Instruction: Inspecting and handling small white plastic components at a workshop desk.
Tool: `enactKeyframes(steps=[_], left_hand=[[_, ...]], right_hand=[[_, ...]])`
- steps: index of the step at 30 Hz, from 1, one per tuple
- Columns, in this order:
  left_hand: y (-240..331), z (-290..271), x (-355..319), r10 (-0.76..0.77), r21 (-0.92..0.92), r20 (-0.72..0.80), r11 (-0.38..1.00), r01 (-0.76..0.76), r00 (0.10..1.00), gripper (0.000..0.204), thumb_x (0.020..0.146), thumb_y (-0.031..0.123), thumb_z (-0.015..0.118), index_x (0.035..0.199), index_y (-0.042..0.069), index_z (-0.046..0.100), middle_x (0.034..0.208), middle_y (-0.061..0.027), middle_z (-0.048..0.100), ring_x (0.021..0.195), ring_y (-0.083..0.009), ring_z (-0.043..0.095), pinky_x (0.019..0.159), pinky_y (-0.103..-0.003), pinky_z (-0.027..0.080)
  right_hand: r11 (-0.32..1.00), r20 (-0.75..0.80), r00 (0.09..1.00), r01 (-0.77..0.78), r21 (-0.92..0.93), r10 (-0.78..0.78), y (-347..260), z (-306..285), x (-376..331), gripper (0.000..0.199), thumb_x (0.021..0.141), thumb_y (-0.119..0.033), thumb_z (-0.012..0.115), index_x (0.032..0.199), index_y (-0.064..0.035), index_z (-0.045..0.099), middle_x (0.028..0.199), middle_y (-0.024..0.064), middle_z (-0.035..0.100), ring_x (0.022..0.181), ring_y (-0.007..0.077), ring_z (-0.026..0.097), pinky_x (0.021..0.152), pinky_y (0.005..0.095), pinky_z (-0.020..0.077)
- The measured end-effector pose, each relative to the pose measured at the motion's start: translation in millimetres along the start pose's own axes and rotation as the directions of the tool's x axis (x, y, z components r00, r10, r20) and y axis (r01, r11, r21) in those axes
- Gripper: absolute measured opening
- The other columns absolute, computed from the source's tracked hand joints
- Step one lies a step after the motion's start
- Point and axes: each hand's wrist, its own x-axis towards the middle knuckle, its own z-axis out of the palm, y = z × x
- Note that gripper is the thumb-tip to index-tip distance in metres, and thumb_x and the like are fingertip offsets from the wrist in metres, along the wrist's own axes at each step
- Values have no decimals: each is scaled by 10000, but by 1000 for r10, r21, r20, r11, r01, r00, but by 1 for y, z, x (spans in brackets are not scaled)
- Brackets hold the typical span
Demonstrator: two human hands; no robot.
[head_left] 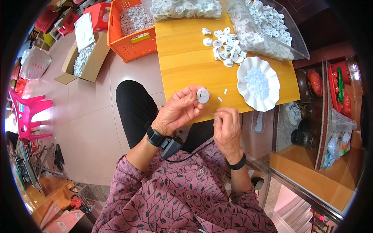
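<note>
Between the thumb and fingers of my left hand (179, 105) is a round white plastic disc (202, 96) with small dark marks on its face. It is held up over the near edge of the yellow table (182, 54). My right hand (227, 130) is closed in a pinch just to the right and nearer to me; a thin tip seems to show at its fingers, too small to name. Two small pale plastic pieces (220, 99) lie on the table between the hands and a white scalloped dish (241, 73). Many tiny pale-blue pieces (257, 82) fill the dish's middle.
A loose pile of white round parts (229, 48) lies beyond the dish. Clear bags (186, 9) and a clear bin (300, 42) full of such parts line the far side. An orange crate (132, 48), a cardboard box (99, 58) and a pink stool (33, 105) stand left.
</note>
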Motion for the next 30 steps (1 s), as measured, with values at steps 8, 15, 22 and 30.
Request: enactKeyframes(steps=[8, 15, 22, 30], left_hand=[[-4, 7, -8, 39, 149, -64, 988, -29, 997, 346, 955, 117, 665, 1266, -4, 571, 1052, -82, 643, 834, -136, 610, 760, -266, 531], [-5, 6, -10, 57, 221, -80, 975, -38, 995, 302, 962, 97, 651, 1241, -10, 602, 1056, -89, 660, 818, -140, 632, 762, -267, 545], [-5, 7, -12, 37, 269, -78, 963, -15, 996, 308, 948, 91, 670, 1233, -12, 615, 1076, -97, 671, 838, -141, 649, 779, -262, 562], [-3, 9, -12, 20, 347, -122, 937, 24, 992, 314, 929, 67, 691, 1224, -13, 620, 1043, -73, 674, 820, -125, 646, 775, -254, 560]], right_hand=[[937, -41, 992, -98, 335, 118, -24, -7, 20, 129, 903, 7, 620, 1000, 0, 535, 1036, 184, 591, 899, 340, 609, 789, 411, 506], [962, -93, 994, -30, 270, 57, -25, -2, 28, 133, 903, 20, 612, 1005, 3, 528, 1031, 188, 586, 913, 341, 602, 792, 413, 501], [975, -93, 995, -12, 222, 33, -22, -2, 28, 154, 888, 36, 613, 1010, 1, 525, 1037, 187, 575, 910, 346, 597, 777, 420, 502], [992, -80, 997, 27, 126, -17, -20, -2, 28, 172, 872, 27, 639, 998, -1, 525, 1043, 172, 562, 919, 354, 594, 778, 432, 507]])
